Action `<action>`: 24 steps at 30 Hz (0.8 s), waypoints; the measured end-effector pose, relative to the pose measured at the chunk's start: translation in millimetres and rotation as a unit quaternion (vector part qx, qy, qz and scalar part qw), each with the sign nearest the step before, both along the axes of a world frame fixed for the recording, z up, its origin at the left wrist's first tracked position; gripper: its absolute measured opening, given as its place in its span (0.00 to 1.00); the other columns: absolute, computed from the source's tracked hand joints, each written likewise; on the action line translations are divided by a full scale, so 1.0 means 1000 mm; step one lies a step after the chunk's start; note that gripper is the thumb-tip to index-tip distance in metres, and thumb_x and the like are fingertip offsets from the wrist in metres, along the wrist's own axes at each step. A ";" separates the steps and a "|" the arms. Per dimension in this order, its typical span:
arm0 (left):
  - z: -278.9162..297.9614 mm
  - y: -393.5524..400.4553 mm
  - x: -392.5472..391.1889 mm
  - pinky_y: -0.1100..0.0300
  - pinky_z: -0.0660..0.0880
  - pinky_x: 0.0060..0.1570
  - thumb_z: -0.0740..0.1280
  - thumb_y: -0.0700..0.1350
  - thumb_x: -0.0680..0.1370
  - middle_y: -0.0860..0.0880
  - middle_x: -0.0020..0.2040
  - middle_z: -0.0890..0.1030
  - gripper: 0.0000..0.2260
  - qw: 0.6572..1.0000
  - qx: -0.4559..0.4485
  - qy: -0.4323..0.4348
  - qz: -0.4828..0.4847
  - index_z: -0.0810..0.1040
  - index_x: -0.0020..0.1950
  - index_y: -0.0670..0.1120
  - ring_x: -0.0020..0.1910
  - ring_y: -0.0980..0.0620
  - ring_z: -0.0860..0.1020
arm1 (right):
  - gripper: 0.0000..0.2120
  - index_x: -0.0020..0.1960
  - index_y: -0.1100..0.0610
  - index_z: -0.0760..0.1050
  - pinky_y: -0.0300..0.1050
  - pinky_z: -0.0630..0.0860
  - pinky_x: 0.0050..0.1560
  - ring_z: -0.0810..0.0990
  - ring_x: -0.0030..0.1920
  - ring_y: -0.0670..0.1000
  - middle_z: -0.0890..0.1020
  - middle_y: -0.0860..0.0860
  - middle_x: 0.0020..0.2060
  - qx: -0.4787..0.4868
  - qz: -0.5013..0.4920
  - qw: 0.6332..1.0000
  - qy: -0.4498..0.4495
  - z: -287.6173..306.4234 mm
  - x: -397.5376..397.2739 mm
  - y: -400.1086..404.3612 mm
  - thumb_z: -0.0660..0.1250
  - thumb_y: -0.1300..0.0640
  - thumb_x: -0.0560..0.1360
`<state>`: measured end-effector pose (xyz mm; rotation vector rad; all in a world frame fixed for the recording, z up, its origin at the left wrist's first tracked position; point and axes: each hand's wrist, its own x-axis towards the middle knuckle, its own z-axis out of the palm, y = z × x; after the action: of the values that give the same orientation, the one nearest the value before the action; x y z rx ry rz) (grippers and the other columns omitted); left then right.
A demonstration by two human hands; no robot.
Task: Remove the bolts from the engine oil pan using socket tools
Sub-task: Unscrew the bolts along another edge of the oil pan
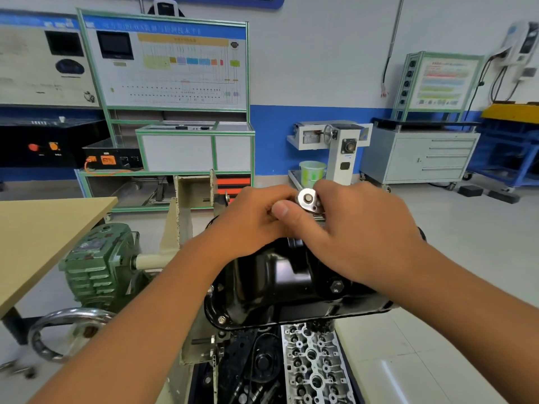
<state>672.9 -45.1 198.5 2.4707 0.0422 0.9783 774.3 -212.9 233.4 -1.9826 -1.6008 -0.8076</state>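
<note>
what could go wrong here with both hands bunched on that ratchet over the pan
The left hand and right hand crowd the ratchet head, hiding the bolt beneath, so the socket may sit crooked and slip. A freed bolt could drop from the oil pan into the open cylinder head below.

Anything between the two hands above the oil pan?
Yes. In the head view, a ratchet head sits between the left hand and right hand; both grip it, above the oil pan.
</note>
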 end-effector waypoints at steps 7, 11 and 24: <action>-0.016 0.007 0.005 0.49 0.77 0.38 0.66 0.50 0.76 0.56 0.40 0.82 0.07 0.997 0.017 -0.067 0.021 0.78 0.53 0.58 0.39 0.53 0.81 | 0.28 0.37 0.52 0.60 0.41 0.61 0.28 0.64 0.21 0.55 0.68 0.51 0.21 -0.042 0.069 0.968 -0.239 0.028 0.022 0.018 0.56 0.28 0.77; -0.018 0.011 0.003 0.62 0.70 0.34 0.64 0.49 0.79 0.61 0.35 0.77 0.09 0.996 0.025 -0.084 0.024 0.74 0.51 0.65 0.33 0.58 0.75 | 0.30 0.40 0.51 0.61 0.43 0.65 0.30 0.70 0.24 0.56 0.70 0.50 0.24 -0.156 0.046 0.943 -0.290 0.056 0.023 0.026 0.49 0.24 0.76; -0.018 0.008 0.009 0.45 0.77 0.41 0.69 0.60 0.75 0.50 0.37 0.80 0.11 0.994 -0.023 -0.094 0.052 0.75 0.56 0.62 0.35 0.47 0.76 | 0.11 0.51 0.43 0.82 0.55 0.72 0.55 0.78 0.51 0.56 0.82 0.46 0.46 -0.115 -0.022 0.967 -0.227 0.071 0.026 -0.003 0.69 0.59 0.78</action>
<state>681.8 -37.0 180.1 2.3438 0.1316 1.2358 800.5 -215.7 304.9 -2.1020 -1.9875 -1.2104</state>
